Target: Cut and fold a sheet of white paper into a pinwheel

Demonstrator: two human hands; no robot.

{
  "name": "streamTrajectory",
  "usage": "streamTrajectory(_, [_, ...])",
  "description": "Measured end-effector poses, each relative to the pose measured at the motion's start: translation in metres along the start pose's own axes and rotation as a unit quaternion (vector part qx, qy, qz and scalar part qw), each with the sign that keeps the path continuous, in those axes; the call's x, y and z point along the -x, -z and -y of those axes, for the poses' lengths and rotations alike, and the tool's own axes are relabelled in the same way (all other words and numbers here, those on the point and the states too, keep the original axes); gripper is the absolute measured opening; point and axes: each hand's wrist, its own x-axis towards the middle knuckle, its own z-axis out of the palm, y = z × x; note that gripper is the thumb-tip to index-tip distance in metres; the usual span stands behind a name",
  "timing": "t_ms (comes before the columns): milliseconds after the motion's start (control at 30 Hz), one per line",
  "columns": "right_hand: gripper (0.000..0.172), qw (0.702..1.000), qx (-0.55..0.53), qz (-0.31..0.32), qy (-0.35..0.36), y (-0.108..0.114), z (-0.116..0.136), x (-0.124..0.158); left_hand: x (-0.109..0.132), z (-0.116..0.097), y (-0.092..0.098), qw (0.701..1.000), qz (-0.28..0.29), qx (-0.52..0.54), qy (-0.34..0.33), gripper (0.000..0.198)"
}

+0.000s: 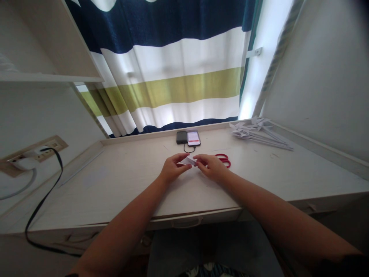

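Observation:
My left hand [172, 167] and my right hand [210, 165] meet at the middle of the pale wooden desk [115, 184]. Both pinch a small folded piece of white paper [189, 160] held just above the desk top. Each hand's fingers are closed on an end of the paper. Red-handled scissors [224, 158] lie on the desk right behind my right hand, partly hidden by it.
A phone [193, 137] with a lit screen lies beside a dark power bank [182, 137] near the desk's back edge. A pile of folded white paper pieces [258, 132] sits at the back right. A black cable [43, 200] hangs from a wall socket [34, 154] on the left. A striped curtain [173, 77] hangs behind.

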Motion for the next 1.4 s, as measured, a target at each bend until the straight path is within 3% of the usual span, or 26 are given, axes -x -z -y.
streamTrajectory(267, [0.013, 0.999, -0.045, 0.000, -0.011, 0.001, 0.001, -0.002, 0.000, -0.002, 0.001, 0.999, -0.014, -0.049, -0.011, 0.046])
streamTrajectory(567, [0.027, 0.983, -0.179, 0.009, -0.047, -0.005, -0.023, -0.009, 0.001, 0.001, 0.001, 0.991, -0.021, -0.130, -0.029, 0.039])
streamTrajectory(800, [0.019, 0.971, -0.219, 0.015, -0.092, -0.003, -0.024, -0.009, 0.006, -0.015, -0.003, 0.973, -0.055, -0.203, -0.096, 0.054])
streamTrajectory(967, [0.016, 0.969, -0.226, 0.013, -0.102, -0.001, -0.022, -0.009, 0.008, -0.027, -0.010, 0.949, -0.053, -0.263, -0.166, 0.034])
streamTrajectory(1200, [0.021, 0.967, -0.233, 0.020, -0.100, -0.002, -0.021, -0.008, 0.007, -0.023, -0.012, 0.967, -0.066, -0.227, -0.098, 0.012])
streamTrajectory(1400, [0.016, 0.971, -0.219, 0.015, -0.096, -0.003, -0.025, -0.008, 0.002, -0.010, -0.006, 0.983, -0.110, -0.143, -0.019, 0.016])
